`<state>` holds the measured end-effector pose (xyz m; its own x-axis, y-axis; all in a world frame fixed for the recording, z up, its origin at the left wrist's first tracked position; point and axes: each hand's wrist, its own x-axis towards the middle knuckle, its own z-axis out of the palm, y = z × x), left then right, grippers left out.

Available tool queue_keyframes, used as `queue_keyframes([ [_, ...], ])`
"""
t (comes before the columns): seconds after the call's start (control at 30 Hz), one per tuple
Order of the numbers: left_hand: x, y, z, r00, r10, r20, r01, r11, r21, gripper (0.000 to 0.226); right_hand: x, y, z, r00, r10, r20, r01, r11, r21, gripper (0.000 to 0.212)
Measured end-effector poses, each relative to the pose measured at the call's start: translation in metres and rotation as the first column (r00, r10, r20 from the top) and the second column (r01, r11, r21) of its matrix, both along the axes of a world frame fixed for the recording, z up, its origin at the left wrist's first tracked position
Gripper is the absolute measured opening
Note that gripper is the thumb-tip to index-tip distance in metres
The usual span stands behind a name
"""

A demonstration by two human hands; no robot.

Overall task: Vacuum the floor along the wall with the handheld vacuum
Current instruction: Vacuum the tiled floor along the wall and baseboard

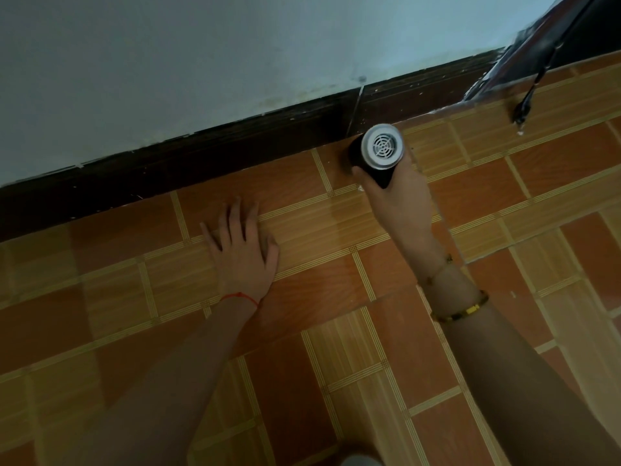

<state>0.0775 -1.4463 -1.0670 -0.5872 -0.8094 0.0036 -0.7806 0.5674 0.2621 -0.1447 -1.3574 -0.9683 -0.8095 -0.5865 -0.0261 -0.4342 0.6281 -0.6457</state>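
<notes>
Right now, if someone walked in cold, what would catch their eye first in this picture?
The right hand grips a handheld vacuum whose white vented end faces the camera, its far end at the dark baseboard. The left hand rests flat on the orange tiled floor nearby. At upper right a black cord dangles with its plug just above the tiles.

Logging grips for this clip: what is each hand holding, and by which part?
The right hand grips the handheld vacuum round its black body, below the white vented end. The left hand holds nothing, lying flat on the floor.
</notes>
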Motion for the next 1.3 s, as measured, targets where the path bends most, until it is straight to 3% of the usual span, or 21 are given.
queue_keyframes([
  [0.17,0.000,0.000,0.001,1.000,-0.004,-0.001,0.004,1.000,-0.003,0.059,-0.023,-0.002,-0.002,0.997,-0.070,-0.034,0.070,0.997,0.014,0.066],
  [0.37,0.000,0.000,0.000,1.000,0.001,-0.013,-0.001,1.000,-0.005,0.059,-0.022,-0.006,-0.004,0.996,0.076,0.042,-0.076,0.997,-0.019,0.067],
  [0.57,-0.001,0.002,0.000,1.000,0.000,-0.025,0.000,1.000,-0.007,0.058,-0.027,0.008,-0.001,0.999,-0.040,-0.002,0.040,0.999,-0.014,0.069],
  [0.77,0.000,0.002,0.000,0.999,-0.005,-0.037,0.005,1.000,0.008,0.059,-0.023,0.035,0.000,0.990,0.121,0.079,-0.122,0.993,0.002,0.061],
  [0.93,-0.004,0.004,0.003,1.000,0.003,0.001,-0.003,0.999,0.051,0.061,-0.010,0.051,0.008,0.994,0.059,0.088,-0.059,0.998,-0.003,0.075],
  [1.1,-0.006,0.017,0.011,1.000,-0.027,0.008,0.027,0.999,0.040,0.062,0.007,0.062,0.018,0.964,0.197,0.180,-0.204,0.979,0.021,0.061],
  [1.3,-0.005,0.040,0.018,0.995,-0.099,0.001,0.098,0.994,0.047,0.057,0.041,0.068,0.018,0.925,0.317,0.211,-0.334,0.942,0.048,0.068],
])
